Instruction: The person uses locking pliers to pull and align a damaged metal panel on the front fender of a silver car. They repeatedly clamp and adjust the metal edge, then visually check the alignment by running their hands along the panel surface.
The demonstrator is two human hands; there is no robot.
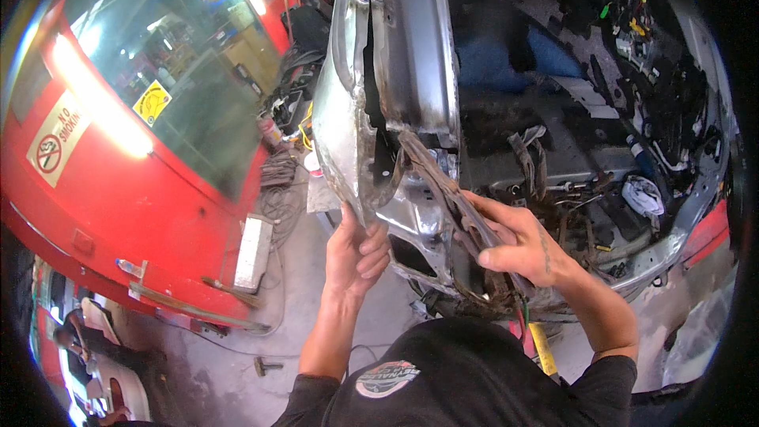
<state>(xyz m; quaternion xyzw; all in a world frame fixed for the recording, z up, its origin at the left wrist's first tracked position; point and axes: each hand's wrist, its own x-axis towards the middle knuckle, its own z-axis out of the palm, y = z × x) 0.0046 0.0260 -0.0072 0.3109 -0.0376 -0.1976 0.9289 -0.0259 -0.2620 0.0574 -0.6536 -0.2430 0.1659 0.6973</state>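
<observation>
The lower end of a silvery sheet-metal car body panel [338,122] is in the grip of my left hand [357,259], fingers curled round its edge. A long dark gap separates this panel from the grey inner pillar [419,55]. My right hand [514,241] is closed around a long, dark brown, worn piece [447,194] whose exact kind I cannot make out. It slants up and left to the torn metal at the pillar's foot, where a curved part shows. Below lies the bare metal sill end [415,213] with a dark opening.
The stripped car floor [577,150] holds loose tools, wiring and a white crumpled bag [642,195]. At left is a red wall [103,213] with a window. Cables and a pale box-shaped block [253,251] lie on the floor, near a hammer-like tool [267,365]. Another person [99,340] is at lower left.
</observation>
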